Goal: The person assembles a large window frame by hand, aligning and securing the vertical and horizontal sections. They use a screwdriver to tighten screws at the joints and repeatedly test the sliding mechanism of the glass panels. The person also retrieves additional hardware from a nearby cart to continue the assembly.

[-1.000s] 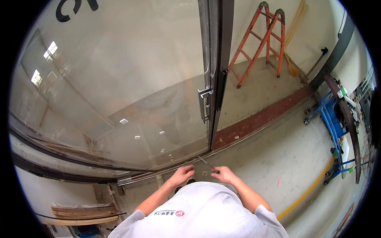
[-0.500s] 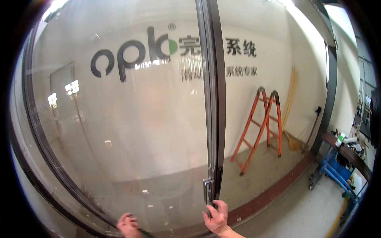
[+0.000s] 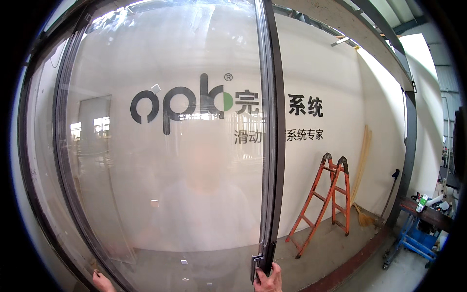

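A tall glass sliding door (image 3: 194, 175) with a dark metal frame stands in front of me. Its right edge frame (image 3: 273, 146) runs upright, with a small dark handle (image 3: 255, 267) low down. My right hand (image 3: 269, 281) is wrapped around that edge frame beside the handle, thumb on the near side and fingers on the right. At the lower left, my left hand (image 3: 103, 282) is beside the dark left frame (image 3: 80, 214); the picture's bottom cuts most of it off, and its finger pose is unclear. Small white stickers (image 3: 154, 203) dot the glass.
Beyond the opening, an orange stepladder (image 3: 318, 207) stands before a white wall with large lettering. A broom (image 3: 362, 216) and long wooden strips (image 3: 361, 165) lean near the corner. At right, a blue wheeled cart (image 3: 413, 243) carries assorted items. A reddish sill (image 3: 348, 270) crosses the floor.
My view has tilted upward, so the scene sits lower. My right hand has gone from loosely bent fingers near the handle to holding the edge frame. My left hand has shifted left.
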`<move>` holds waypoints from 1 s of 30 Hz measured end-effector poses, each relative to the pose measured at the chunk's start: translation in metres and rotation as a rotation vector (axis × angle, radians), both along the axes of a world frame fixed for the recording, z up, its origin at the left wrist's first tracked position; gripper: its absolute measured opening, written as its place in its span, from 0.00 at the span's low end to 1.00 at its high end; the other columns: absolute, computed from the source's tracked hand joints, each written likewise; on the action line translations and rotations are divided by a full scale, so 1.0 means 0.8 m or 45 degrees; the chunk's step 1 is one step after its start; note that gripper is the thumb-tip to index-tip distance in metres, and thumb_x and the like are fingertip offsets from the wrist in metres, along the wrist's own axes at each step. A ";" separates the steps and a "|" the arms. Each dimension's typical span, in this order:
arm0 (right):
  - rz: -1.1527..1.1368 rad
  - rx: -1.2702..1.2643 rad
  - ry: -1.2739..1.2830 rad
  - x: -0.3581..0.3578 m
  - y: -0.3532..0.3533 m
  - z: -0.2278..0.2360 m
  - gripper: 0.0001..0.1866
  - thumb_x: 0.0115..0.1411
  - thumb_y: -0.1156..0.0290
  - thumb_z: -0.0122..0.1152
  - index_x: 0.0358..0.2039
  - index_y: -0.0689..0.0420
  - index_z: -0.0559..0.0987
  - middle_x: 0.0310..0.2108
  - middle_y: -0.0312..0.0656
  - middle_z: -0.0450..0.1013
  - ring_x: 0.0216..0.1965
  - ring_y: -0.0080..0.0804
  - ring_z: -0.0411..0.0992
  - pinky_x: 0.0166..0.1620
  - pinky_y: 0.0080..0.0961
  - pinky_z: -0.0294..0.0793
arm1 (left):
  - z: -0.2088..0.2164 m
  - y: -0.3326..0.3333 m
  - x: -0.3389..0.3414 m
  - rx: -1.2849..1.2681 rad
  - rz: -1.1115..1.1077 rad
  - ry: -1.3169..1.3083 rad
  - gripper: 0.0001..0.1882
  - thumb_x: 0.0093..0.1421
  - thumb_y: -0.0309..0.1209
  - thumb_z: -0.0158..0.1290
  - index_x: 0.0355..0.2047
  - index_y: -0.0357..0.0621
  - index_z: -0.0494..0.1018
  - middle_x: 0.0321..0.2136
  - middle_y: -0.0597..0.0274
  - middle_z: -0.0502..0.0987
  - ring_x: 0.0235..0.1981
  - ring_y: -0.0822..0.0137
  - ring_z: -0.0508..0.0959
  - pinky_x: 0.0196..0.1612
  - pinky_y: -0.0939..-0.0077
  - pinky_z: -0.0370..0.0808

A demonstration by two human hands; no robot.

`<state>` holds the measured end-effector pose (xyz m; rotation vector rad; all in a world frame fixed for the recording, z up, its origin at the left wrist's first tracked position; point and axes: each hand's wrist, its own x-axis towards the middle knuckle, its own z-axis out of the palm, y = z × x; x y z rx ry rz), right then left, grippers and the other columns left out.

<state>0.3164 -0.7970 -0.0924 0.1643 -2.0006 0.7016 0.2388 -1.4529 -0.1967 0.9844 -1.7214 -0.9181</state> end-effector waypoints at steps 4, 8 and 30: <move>0.017 -0.014 0.069 -0.004 0.002 -0.008 0.23 0.49 0.80 0.66 0.48 0.55 0.76 0.56 0.60 0.63 0.55 0.62 0.66 0.52 0.51 0.73 | -0.012 0.010 -0.015 0.272 -0.034 -0.005 0.19 0.72 0.31 0.43 0.51 0.25 0.74 0.44 0.38 0.80 0.47 0.46 0.79 0.49 0.58 0.73; 0.035 0.173 0.091 -0.005 0.003 0.007 0.27 0.50 0.79 0.67 0.51 0.53 0.73 0.56 0.59 0.63 0.54 0.60 0.67 0.51 0.50 0.73 | -0.062 0.008 -0.018 0.538 0.171 0.141 0.18 0.73 0.31 0.42 0.51 0.26 0.73 0.44 0.38 0.79 0.46 0.46 0.79 0.47 0.55 0.73; -0.240 -0.008 0.138 0.042 -0.011 0.014 0.34 0.50 0.78 0.67 0.59 0.63 0.69 0.58 0.65 0.65 0.58 0.66 0.66 0.60 0.51 0.70 | 0.038 -0.038 -0.043 -0.303 -0.448 0.362 0.14 0.68 0.32 0.53 0.33 0.28 0.72 0.23 0.54 0.67 0.27 0.65 0.64 0.33 0.65 0.65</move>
